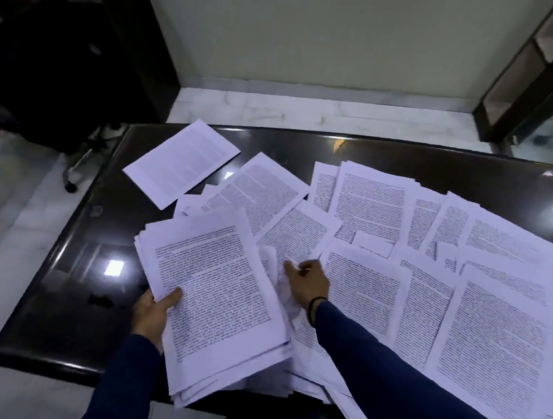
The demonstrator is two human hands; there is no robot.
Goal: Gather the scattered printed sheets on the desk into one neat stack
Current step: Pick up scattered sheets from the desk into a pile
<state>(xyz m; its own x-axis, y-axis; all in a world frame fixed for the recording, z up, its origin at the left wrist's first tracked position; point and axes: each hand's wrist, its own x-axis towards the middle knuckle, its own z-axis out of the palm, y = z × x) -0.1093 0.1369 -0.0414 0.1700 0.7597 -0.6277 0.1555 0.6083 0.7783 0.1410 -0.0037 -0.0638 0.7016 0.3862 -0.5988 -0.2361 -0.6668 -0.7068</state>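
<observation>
Printed sheets [376, 289] scattered, overlapping, partly stacked

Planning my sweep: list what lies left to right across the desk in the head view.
Left hand → held stack → right hand → spread sheets. The lone sheet lies farther back on the desk, so it is left out.

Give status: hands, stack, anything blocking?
Left hand grips the gathered stack at its left edge. Right hand pinches a loose sheet beside it. Many sheets lie spread across the desk; nothing blocking.
</observation>
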